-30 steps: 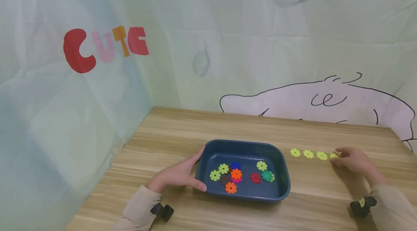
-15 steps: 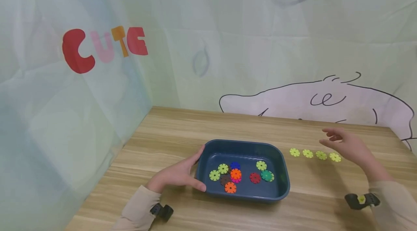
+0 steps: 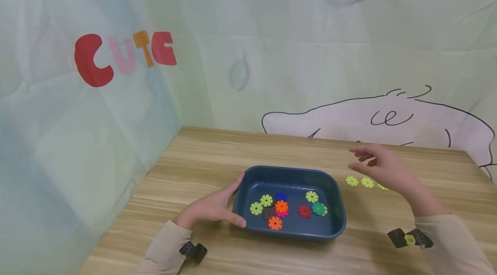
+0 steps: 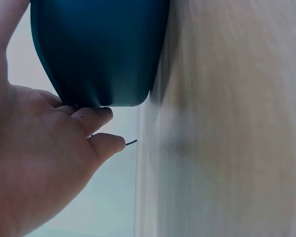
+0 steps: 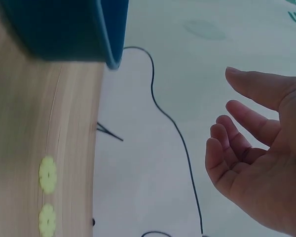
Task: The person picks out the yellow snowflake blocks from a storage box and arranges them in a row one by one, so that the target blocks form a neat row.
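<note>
A dark blue plastic basin (image 3: 291, 186) sits on the table. My left hand (image 3: 209, 209) grips its left end, thumb at the front rim and fingers toward the back; the left wrist view shows the fingers against the basin's wall (image 4: 103, 54). Inside are notched plastic discs: yellow-green (image 3: 256, 208), orange (image 3: 275, 223), red (image 3: 304, 211), teal (image 3: 318, 209), and brown, blue and pink ones partly overlapped. My right hand (image 3: 382, 167) hangs above a row of yellow discs (image 3: 351, 181), fingers loosely bent and holding nothing. It hides part of that row.
The wooden table (image 3: 209, 150) meets fabric walls at its back and left. Red, pink and orange letters (image 3: 93, 60) mark the left fabric, and a cartoon outline (image 3: 310, 124) the back. A small black camera is strapped on each wrist.
My right hand has let go of the rightmost yellow disc, risen, and moved left over the row. The left hand and the basin have stayed in place.
</note>
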`<state>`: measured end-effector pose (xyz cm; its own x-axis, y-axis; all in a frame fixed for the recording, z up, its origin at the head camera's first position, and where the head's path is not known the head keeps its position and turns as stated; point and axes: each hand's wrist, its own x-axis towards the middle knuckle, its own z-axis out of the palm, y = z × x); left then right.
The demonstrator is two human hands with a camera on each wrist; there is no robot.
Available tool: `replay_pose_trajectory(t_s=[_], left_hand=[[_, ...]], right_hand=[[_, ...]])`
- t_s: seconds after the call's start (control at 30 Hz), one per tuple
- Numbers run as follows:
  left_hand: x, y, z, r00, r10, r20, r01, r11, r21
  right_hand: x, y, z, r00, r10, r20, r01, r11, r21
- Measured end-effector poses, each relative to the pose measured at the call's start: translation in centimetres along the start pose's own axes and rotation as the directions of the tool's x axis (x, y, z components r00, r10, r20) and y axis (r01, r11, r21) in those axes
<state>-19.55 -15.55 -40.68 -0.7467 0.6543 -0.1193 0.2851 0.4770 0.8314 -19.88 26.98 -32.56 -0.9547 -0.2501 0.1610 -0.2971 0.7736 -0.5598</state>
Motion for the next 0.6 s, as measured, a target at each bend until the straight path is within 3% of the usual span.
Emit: replay_pose_trajectory(t_s=[0.4,0.6], left_hand=[[0.0,0.0,0.0,1.0,-0.017,-0.005,0.017,1.0,0.001],[0.0,0.0,0.0,1.0,-0.014,-0.005,0.014,1.0,-0.003]], right_hand=[[1.0,-2.9,3.8,0.996,-0.095,-0.001,0.094,0.994,0.048],[1.5,-3.7,6.6,0.991,-0.119,0.056,0.112,0.987,0.119]])
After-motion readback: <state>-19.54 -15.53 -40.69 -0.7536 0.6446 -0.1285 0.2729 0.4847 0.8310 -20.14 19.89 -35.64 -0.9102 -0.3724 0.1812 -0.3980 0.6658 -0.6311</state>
